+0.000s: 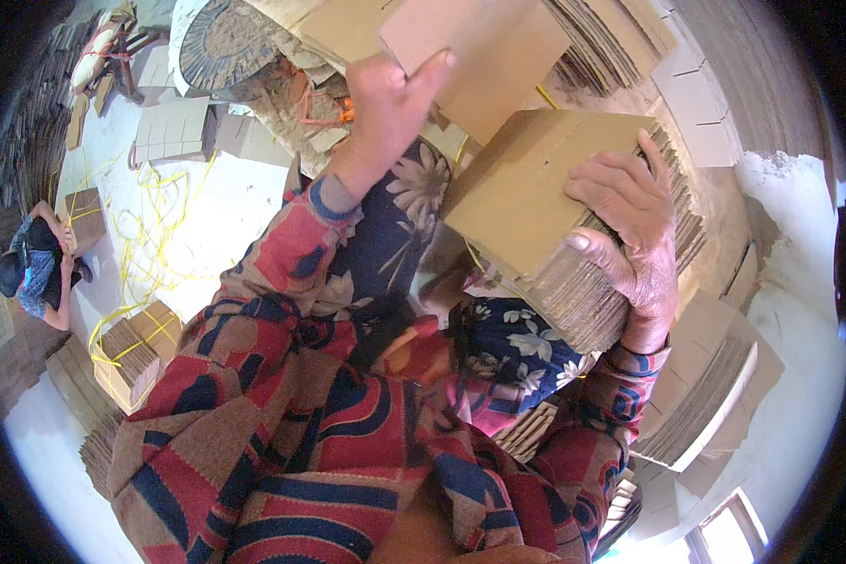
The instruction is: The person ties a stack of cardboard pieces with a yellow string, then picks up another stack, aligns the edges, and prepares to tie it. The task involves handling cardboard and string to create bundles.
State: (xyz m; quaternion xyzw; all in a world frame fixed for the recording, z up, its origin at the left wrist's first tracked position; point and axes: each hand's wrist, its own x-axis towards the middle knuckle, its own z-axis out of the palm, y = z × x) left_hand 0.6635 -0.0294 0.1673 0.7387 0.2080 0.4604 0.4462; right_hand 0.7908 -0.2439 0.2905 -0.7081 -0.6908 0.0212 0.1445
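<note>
My left hand [390, 108] is closed on the lower left corner of a pale cardboard sheet [432, 30], its thumb along the edge. Behind that sheet a larger brown cardboard sheet [508, 70] shows, partly covered. On my lap, over dark flowered cloth [399, 211], leans a thick stack of cardboard sheets [526, 188] with its layered edges to the right. My right hand [630, 211] grips the stack's right side, fingers bent over the top sheet and thumb against the layers. The palm side of my right hand is hidden.
More cardboard stands at the upper right [620, 42], and slotted sheets [700, 404] lie at the lower right. To the left are tangled yellow straps [164, 226] and a strapped cardboard bundle [136, 352]. Another person [42, 258] handles a bundle at far left.
</note>
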